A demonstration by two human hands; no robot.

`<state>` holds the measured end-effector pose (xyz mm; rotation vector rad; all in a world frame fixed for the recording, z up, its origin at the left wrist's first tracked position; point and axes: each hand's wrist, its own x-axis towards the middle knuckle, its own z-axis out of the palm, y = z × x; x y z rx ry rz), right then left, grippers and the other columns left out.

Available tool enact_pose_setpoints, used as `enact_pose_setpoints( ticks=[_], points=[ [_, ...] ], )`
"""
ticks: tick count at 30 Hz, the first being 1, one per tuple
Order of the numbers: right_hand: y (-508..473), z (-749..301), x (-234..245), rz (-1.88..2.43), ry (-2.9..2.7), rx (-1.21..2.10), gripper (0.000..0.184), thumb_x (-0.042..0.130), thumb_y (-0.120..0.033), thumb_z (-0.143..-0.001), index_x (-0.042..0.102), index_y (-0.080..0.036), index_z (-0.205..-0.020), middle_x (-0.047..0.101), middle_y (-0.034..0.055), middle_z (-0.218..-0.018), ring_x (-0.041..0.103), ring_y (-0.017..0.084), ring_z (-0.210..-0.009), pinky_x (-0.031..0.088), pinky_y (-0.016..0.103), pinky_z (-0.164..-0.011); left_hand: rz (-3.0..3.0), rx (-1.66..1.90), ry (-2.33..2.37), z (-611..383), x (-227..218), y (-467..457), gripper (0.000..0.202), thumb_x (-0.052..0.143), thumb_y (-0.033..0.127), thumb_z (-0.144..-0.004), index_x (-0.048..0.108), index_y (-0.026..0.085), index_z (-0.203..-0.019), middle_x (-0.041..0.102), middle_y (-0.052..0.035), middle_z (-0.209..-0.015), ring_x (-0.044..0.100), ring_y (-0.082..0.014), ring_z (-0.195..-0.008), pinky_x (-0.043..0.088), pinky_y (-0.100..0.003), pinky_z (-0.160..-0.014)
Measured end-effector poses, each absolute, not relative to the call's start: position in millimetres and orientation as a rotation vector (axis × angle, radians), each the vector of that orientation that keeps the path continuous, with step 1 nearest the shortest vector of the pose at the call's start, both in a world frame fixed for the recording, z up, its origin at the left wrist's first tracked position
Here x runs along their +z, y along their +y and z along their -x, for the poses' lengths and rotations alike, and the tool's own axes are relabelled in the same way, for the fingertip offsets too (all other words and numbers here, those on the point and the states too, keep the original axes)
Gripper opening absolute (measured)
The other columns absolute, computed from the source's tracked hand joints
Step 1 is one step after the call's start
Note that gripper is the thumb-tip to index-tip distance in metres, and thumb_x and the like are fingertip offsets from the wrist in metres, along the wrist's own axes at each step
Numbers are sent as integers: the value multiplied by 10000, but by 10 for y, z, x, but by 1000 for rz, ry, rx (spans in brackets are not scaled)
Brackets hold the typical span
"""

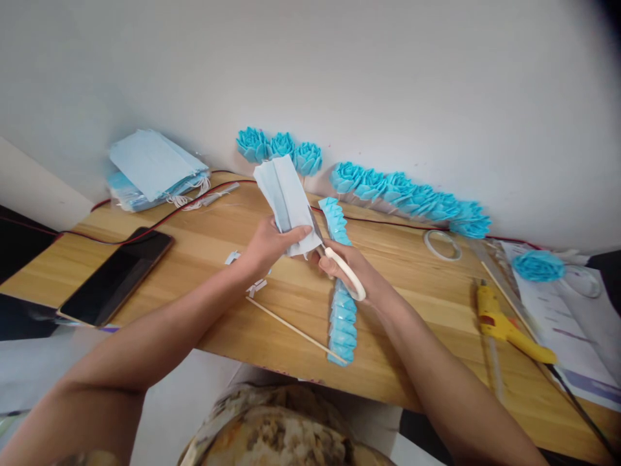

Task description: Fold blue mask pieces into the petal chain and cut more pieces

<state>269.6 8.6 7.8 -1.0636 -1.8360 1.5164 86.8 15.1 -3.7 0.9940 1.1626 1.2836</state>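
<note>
My left hand is closed on a pale blue face mask, holding it upright above the wooden table. My right hand grips cream-handled scissors, their blades at the mask's lower right edge. Under my right hand lies a long strip of folded blue petals. A thin wooden stick lies on the table just below my hands.
A stack of masks sits at the back left, a black phone at the left edge. Blue flowers line the wall. A tape roll, yellow glue gun, red cable and papers lie to the right.
</note>
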Motion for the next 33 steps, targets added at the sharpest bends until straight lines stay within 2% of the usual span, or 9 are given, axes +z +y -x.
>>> enact_pose_setpoints(
  ticks=[8, 14, 20, 33],
  points=[
    [77, -2697, 53, 1038, -1820, 1468, 550, 653, -723, -767, 508, -193, -721, 439, -40, -643, 363, 98, -600, 279, 258, -556, -946, 1277, 1161, -879, -21, 130, 316, 824, 339, -658, 702, 111, -839, 709, -66, -728, 611, -155, -590, 488, -260, -530],
    [65, -2693, 18, 1090, -1749, 1512, 564, 687, -734, -718, 525, -193, -730, 456, -44, -606, 382, 91, -544, 263, 255, -504, -918, 1289, 1136, -884, -14, 129, 320, 824, 333, -657, 702, 114, -856, 712, -71, -759, 609, -157, -599, 480, -263, -524],
    [64, -2703, -2, 1122, -1723, 1531, 521, 692, -692, -739, 572, -187, -779, 467, -50, -574, 383, 81, -487, 271, 248, -473, -910, 1287, 1129, -885, -20, 132, 330, 833, 336, -645, 706, 110, -849, 711, -72, -765, 613, -159, -604, 485, -260, -509],
    [34, -2657, 28, 1197, -1689, 1493, 496, 708, -666, -727, 555, -194, -712, 447, -57, -518, 383, 78, -459, 273, 240, -445, -894, 1313, 1098, -878, -28, 144, 365, 849, 316, -631, 718, 109, -902, 734, -83, -856, 663, -188, -726, 535, -273, -599]
  ],
)
